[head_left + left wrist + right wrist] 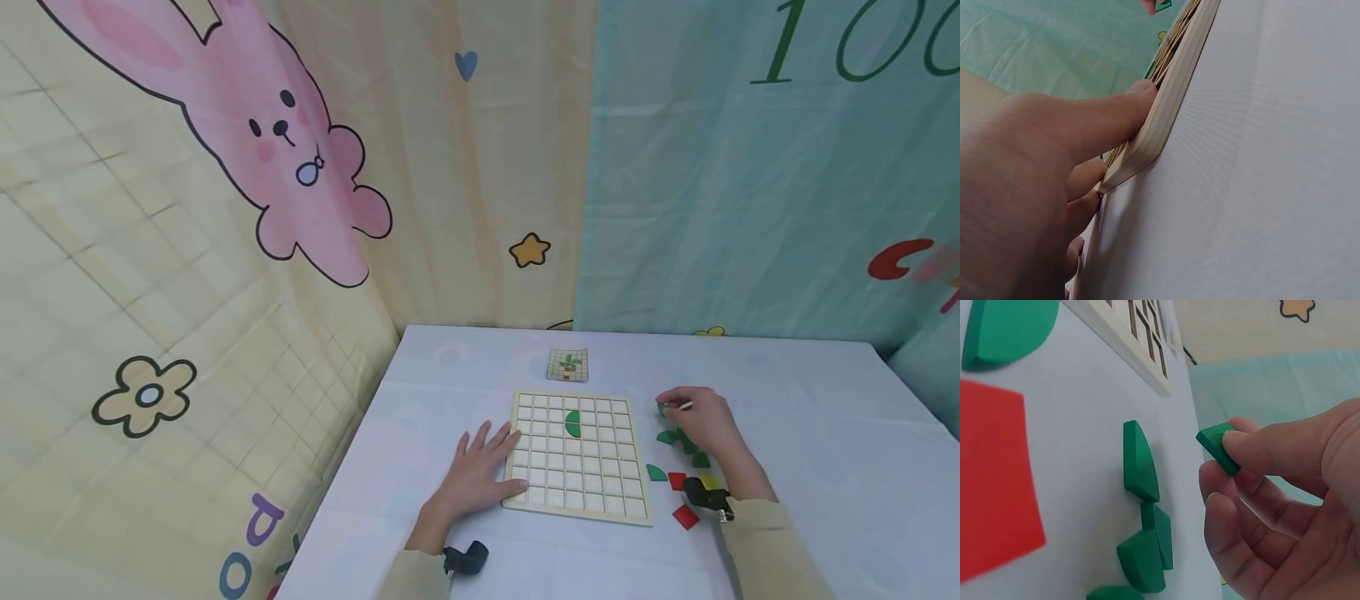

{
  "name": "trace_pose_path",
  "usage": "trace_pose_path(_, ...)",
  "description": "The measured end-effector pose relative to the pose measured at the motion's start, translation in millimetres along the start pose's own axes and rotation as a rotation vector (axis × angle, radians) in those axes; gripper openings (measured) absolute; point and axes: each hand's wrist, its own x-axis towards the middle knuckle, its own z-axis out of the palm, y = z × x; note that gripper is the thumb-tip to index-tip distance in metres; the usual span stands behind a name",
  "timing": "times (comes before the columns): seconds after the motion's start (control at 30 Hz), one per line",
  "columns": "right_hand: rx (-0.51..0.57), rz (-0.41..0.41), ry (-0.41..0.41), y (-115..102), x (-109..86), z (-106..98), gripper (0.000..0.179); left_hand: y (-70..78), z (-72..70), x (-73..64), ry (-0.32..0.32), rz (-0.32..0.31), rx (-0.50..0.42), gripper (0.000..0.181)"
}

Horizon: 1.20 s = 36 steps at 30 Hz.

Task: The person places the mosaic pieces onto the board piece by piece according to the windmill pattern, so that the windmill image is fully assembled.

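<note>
A square wooden grid board lies on the white table. Two green quarter-circle pieces sit in its cells near the top, one above the other. My left hand rests at the board's left edge, fingers spread and thumb on the lower left corner. Off the board's upper right side, my right hand pinches a small green piece between thumb and fingers, raised over the table. Below that hand lie several loose green pieces, some touching, partly hidden by it in the head view.
Behind the board lies a small pattern card showing a coloured grid. To the board's right are two red squares, a yellow piece and another green quarter-circle. Printed curtains hang behind the table.
</note>
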Motion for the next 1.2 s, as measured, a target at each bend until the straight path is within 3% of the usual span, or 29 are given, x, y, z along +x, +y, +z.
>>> trace_pose_path(0.23,-0.036,-0.045,-0.005,-6.7,3.3,7.7,0.02,-0.3,-0.1,0.1,0.003,0.008,0.003,0.084)
trace_pose_path(1.03,0.026,-0.1,-0.053,-31.8,1.6,41.1,0.017,1.2,-2.3,-3.1,0.009,0.01,-0.019,0.083)
trace_pose_path(1.2,0.017,-0.147,-0.056,-39.0,-1.2,47.3,0.017,2.0,-2.5,-3.0,0.005,0.003,-0.014,0.083)
